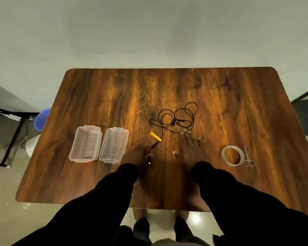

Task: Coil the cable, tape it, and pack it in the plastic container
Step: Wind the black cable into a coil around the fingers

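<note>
Dark wood-grain table [96, 96], seen from above. Tangled thin black cable [178, 115] at centre, yellow tab [155, 136] beside it. Left hand [138, 156] pinching the cable's near end; right hand [191, 148] flat, fingers spread. Clear plastic container [85, 143] and separate lid [113, 145] left; clear tape roll [232, 155] touching small scissors [248, 157] right.

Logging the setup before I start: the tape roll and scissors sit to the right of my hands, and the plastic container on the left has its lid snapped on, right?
Not quite. The head view shows the plastic container open, with its lid lying beside it on the table. The tape roll and scissors do sit to the right of your hands.
</note>
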